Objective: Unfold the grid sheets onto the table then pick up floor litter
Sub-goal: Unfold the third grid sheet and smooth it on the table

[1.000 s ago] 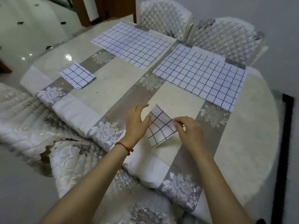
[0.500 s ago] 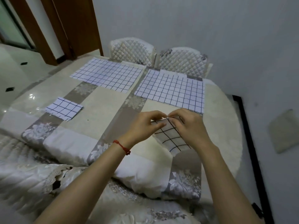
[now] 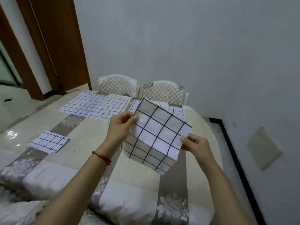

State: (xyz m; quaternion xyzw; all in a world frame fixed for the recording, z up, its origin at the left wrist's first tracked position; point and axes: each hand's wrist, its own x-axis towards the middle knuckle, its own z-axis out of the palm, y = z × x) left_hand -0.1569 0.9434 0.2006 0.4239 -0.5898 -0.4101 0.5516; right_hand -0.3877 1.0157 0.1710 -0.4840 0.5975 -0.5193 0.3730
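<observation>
- Landmark: the oval dining table [image 3: 53, 159], covered in a cream and grey floral cloth under a glossy clear layer.
- Left hand [image 3: 121, 127], a red string bracelet [image 3: 102, 157] on its wrist, is raised above the table's near half. Thumb and curled fingers pinch the upper left edge of a partly unfolded white sheet with a black grid [image 3: 157, 135].
- Right hand [image 3: 195, 146], also above the table's near half, pinches the same sheet at its right edge, thumb on top and fingers curled beneath.
- The held sheet hangs clear of the table between the two hands. One layer is lifted and spread; a lower fold droops below it toward the tabletop.
- A small folded white grid sheet [image 3: 49, 142] lies flat on the table's left side, well apart from both hands.
- A large unfolded white grid sheet [image 3: 95, 106] lies flat on the table's far left part.
- A second unfolded white grid sheet [image 3: 177, 111] lies on the table's far right part, mostly hidden behind the held sheet.
- Two cream quilted chair backs stand side by side at the table's far edge: the left chair [image 3: 117, 86] and the right chair [image 3: 164, 91].
- A brown wooden door frame [image 3: 61, 46] rises beyond the table's far left corner.
- A pale grey wall [image 3: 178, 38] runs behind the table and along its right side.
</observation>
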